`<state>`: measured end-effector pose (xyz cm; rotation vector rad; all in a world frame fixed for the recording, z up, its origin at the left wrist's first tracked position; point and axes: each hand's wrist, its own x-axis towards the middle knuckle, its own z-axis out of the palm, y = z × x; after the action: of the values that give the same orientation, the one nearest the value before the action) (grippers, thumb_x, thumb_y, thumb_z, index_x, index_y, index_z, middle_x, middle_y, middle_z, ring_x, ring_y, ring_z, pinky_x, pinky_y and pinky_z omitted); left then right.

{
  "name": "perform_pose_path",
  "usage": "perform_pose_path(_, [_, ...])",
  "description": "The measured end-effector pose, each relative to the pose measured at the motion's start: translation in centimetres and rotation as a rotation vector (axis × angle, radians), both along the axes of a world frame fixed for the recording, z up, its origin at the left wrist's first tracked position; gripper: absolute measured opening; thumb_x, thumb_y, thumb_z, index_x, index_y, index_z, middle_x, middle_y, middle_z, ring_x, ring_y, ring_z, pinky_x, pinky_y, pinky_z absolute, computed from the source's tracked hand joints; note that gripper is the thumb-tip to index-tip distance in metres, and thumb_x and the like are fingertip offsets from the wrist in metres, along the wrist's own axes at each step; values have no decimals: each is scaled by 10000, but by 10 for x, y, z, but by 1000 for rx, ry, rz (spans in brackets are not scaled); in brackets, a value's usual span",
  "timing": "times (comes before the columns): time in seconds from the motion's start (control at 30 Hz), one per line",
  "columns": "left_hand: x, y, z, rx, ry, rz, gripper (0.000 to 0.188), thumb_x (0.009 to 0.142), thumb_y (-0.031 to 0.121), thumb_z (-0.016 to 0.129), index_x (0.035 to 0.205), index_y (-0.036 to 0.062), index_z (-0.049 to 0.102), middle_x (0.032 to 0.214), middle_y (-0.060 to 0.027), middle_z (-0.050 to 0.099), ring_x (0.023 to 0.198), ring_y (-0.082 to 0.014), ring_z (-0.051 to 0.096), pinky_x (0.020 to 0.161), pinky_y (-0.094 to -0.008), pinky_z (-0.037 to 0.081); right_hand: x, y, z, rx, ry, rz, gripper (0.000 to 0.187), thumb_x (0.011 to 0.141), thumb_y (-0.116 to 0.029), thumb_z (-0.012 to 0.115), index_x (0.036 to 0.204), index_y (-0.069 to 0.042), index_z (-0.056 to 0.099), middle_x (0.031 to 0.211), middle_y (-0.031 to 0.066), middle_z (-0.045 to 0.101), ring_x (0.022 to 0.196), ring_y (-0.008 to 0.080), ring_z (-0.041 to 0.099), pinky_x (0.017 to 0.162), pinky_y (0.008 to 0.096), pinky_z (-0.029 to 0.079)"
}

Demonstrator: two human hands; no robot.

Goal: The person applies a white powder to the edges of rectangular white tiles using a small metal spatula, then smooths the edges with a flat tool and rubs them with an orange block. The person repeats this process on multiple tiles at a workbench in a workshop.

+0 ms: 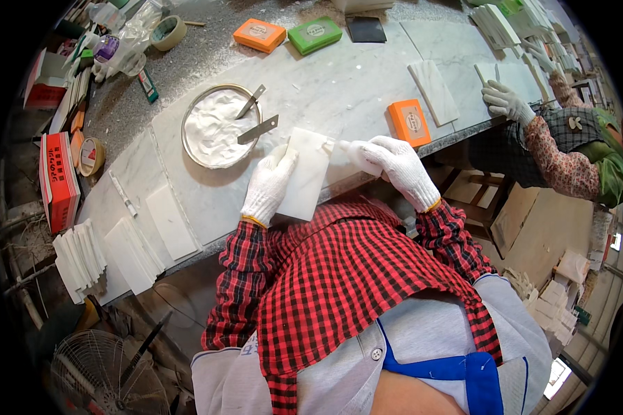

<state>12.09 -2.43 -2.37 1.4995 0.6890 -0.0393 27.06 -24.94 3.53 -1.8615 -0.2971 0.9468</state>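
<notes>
My left hand (270, 181), in a white knit glove, grips a white marble tile (307, 173) by its left edge. The tile is tilted at the table's near edge, in front of my checked apron. In my gloved right hand (403, 168) is a small white squeeze bottle (364, 158), its narrow tip at the tile's upper right corner. A pale patch shows on that corner; I cannot tell what it is. Beyond my left hand stands a round pan (218, 131) of white paste, with two metal scrapers (258, 129) resting in it.
Orange boxes (408, 123) and a green box (315, 35) lie on the marble top. Stacked white tiles (135, 254) stand at the left, near a red carton (59, 180). At the right a co-worker's gloved hand (507, 102) touches a slab. A fan (111, 373) stands lower left.
</notes>
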Motion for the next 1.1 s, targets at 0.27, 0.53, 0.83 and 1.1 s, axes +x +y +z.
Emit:
perform_pose_path(0.27, [-1, 1, -3, 34, 12, -17, 389, 1050, 303, 542, 1223, -17, 680, 1000, -151, 732, 909, -173, 658, 826, -338, 521, 2, 1, 1, -7, 27, -1, 430, 977, -372, 651, 1062, 40, 741, 861, 67, 705, 785, 107, 605, 709, 275, 491])
perform_pose_path(0.53, [0, -1, 0, 8, -1, 6, 389, 1053, 305, 539, 1221, -17, 680, 1002, -153, 732, 906, -181, 660, 828, -339, 522, 1, 2, 3, 4, 88, -8, 424, 972, -365, 657, 1069, 40, 736, 883, 54, 697, 803, 102, 597, 718, 262, 480])
perform_pose_path(0.83, [-1, 2, 3, 100, 10, -57, 422, 1055, 340, 541, 1253, -10, 667, 1033, -190, 736, 929, -235, 688, 834, -365, 524, -3, 1, -1, -13, 105, 25, 431, 958, -367, 659, 1077, 40, 739, 899, 65, 703, 839, 112, 607, 754, 269, 485])
perform_pose_path(1.1, [-1, 3, -2, 102, 15, -64, 432, 1055, 349, 541, 1282, 1, 660, 1070, -225, 733, 960, -280, 700, 858, -383, 527, -5, 2, -4, -6, 60, 39, 434, 962, -367, 661, 1079, 44, 736, 918, 80, 717, 856, 128, 627, 780, 281, 500])
